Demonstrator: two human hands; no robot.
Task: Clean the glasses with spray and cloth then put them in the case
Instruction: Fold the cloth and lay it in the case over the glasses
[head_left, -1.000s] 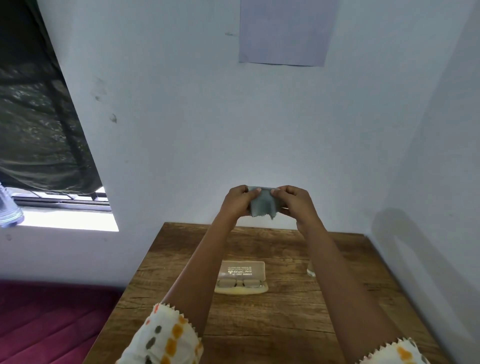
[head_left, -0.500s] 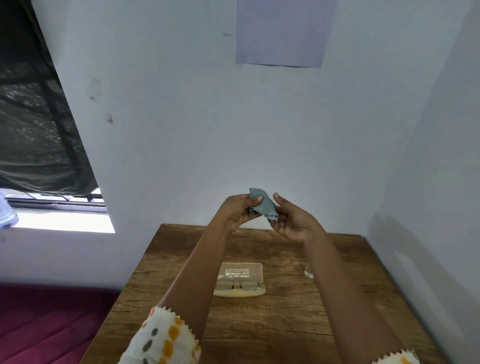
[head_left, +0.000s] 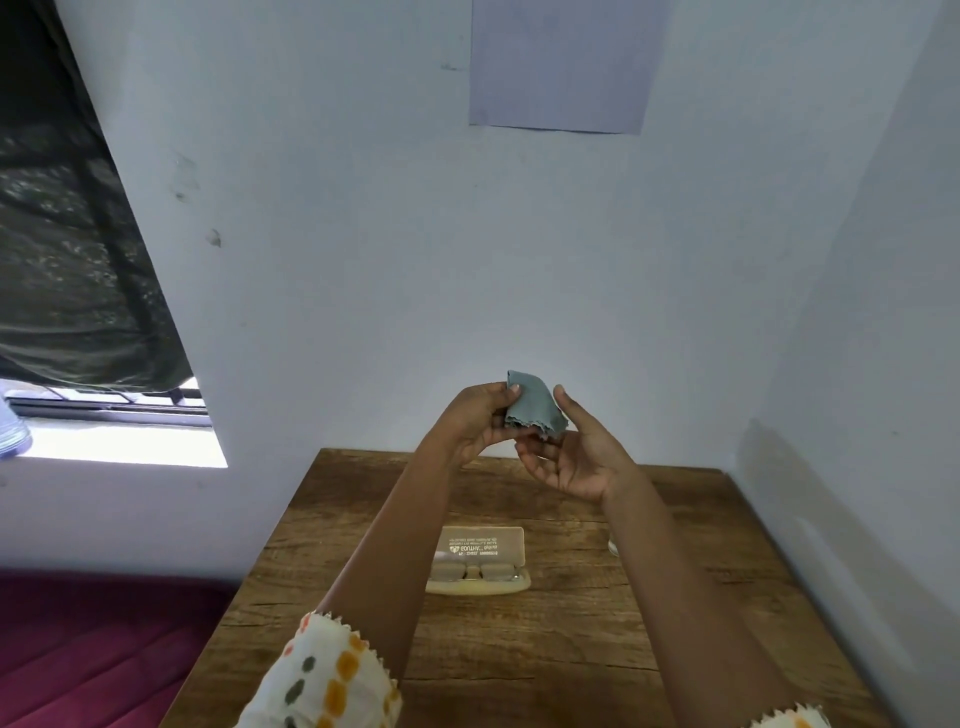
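A folded grey cloth (head_left: 535, 404) is held up above the far end of the wooden table (head_left: 571, 649). My left hand (head_left: 475, 421) pinches its left side with thumb and fingers. My right hand (head_left: 574, 454) is palm up beside it, fingers spread, touching the cloth's lower right edge. Below, between my forearms, a beige glasses case (head_left: 480, 561) lies open on the table with the glasses (head_left: 475, 571) lying in its lower half. A small clear object (head_left: 614, 545), only partly seen, stands right of the case behind my right forearm.
White walls close off the table at the back and on the right. A sheet of paper (head_left: 563, 62) hangs on the back wall. A window (head_left: 109, 410) with a dark curtain is on the left, and a maroon surface (head_left: 104, 649) lies below it.
Both hands gripped the bunched cloth a second ago. Since then my right hand has let go and opened palm up, and the cloth now hangs folded from my left hand.
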